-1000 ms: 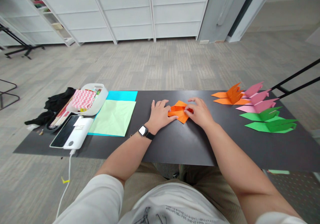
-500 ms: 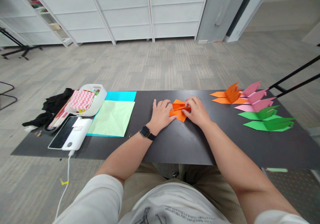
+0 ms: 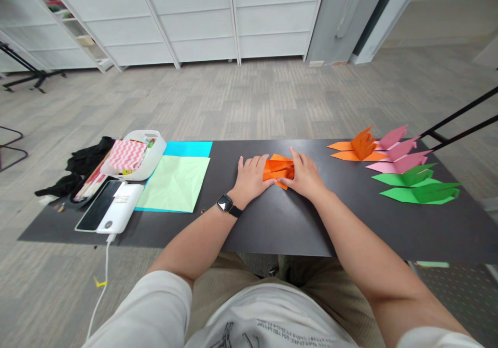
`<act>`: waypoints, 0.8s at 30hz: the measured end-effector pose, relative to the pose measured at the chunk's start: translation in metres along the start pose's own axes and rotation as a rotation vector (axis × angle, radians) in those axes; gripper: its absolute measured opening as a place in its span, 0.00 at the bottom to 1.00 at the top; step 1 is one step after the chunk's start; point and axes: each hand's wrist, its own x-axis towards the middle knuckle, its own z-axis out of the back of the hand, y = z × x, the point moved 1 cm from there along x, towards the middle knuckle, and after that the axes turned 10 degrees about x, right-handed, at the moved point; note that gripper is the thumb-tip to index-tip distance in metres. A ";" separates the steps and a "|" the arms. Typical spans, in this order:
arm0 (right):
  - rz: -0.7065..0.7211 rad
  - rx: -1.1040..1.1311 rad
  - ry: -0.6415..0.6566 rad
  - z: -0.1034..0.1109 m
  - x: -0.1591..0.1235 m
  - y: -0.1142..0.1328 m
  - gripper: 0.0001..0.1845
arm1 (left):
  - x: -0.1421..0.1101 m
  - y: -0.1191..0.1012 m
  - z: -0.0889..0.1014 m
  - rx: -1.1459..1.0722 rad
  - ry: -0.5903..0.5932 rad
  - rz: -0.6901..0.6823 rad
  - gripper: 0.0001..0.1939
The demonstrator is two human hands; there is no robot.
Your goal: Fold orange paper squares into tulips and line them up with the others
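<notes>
On the dark table in front of me lies a sheet of folded orange origami paper (image 3: 277,169), with flaps that partly stand up. My left hand (image 3: 252,178) grips its left side, thumb on the near edge and the other fingers stretched forward. From the right, my right hand (image 3: 307,174) holds the other side, with its thumb at the near edge and its index finger raised along the far side. Both thumbs come close together at the front of the paper. My palms and fingers hide the paper's outer ends.
Folded orange (image 3: 360,145), pink (image 3: 400,156) and green (image 3: 420,190) paper figures stand at the right. To the left lie light green paper (image 3: 175,182), a blue sheet (image 3: 190,149), a white basket (image 3: 155,153), a phone (image 3: 97,208) and a white power bank (image 3: 120,208) with a cable.
My right hand has shifted from pinching the raised folds to the paper's right side, its fingers more extended. The flaps now lie wider and flatter. My left hand has stayed nearly still.
</notes>
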 end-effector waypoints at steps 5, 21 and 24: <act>-0.148 -0.038 0.034 -0.001 0.001 -0.001 0.65 | 0.000 -0.001 0.002 0.036 0.023 0.010 0.40; -0.357 -0.068 -0.030 0.014 0.010 -0.037 0.62 | 0.000 -0.002 0.006 0.052 0.062 0.032 0.42; -0.381 -0.064 -0.031 0.015 0.010 -0.040 0.62 | 0.000 -0.002 0.006 0.052 0.065 0.039 0.42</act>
